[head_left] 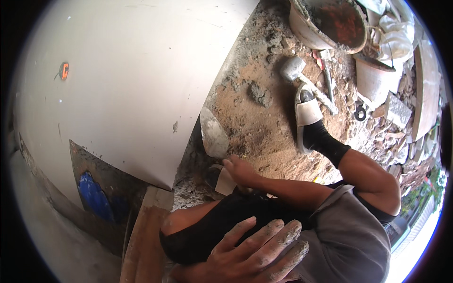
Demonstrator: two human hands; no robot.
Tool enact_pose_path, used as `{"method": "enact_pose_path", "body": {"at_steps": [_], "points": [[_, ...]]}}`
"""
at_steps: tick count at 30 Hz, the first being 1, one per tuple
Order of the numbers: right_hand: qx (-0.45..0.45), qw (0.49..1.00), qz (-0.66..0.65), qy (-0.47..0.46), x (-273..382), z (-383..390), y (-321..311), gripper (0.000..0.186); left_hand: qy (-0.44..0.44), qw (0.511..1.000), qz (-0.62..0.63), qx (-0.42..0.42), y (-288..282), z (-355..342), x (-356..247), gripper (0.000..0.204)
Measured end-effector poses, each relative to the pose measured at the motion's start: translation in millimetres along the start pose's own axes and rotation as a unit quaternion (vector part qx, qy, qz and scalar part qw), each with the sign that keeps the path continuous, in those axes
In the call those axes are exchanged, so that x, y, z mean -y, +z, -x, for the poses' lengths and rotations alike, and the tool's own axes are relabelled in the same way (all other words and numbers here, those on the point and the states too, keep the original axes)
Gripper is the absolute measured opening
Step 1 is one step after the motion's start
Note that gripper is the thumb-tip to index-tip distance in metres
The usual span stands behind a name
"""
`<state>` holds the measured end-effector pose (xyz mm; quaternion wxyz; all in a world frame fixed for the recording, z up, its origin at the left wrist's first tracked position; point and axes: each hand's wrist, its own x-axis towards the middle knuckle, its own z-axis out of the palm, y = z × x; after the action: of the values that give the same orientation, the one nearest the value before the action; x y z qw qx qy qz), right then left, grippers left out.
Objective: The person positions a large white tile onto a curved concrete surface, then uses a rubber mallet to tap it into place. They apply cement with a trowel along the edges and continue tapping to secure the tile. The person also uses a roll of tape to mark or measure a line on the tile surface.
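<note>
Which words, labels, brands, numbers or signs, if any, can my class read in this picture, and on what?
None can be read.
Small orange-and-black object on the white panel: too small to tell whether it bears any.
Trowel blade, white sandal: no legible lettering.

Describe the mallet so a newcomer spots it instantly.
Find the big tub at the upper right, right of the white panel. Just below it in the picture, beside the white sandal, lies the mallet. Its chunky, pale grey head sets it apart from the slim tool alongside.
</note>
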<state>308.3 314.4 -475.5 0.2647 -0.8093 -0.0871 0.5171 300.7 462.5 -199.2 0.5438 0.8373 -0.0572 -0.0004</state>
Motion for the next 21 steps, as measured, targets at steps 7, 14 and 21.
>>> {"method": "enact_pose_path", "body": {"at_steps": [7,14,21], "points": [[-0.046,0.997,-0.060,-0.001,2.5,-30.7,-63.2,0.049,0.002,0.999,-0.013,-0.047,9.7,6.7,-9.0,0.040],[0.034,0.999,0.012,-0.026,-10.6,-9.8,0.4,0.049,0.000,0.996,-0.029,-0.085,17.3,14.4,-16.9,0.035],[0.109,0.925,0.337,-0.138,-35.7,18.0,-86.1,0.033,0.037,0.969,-0.056,-0.237,48.7,15.5,-19.9,0.030]]}}
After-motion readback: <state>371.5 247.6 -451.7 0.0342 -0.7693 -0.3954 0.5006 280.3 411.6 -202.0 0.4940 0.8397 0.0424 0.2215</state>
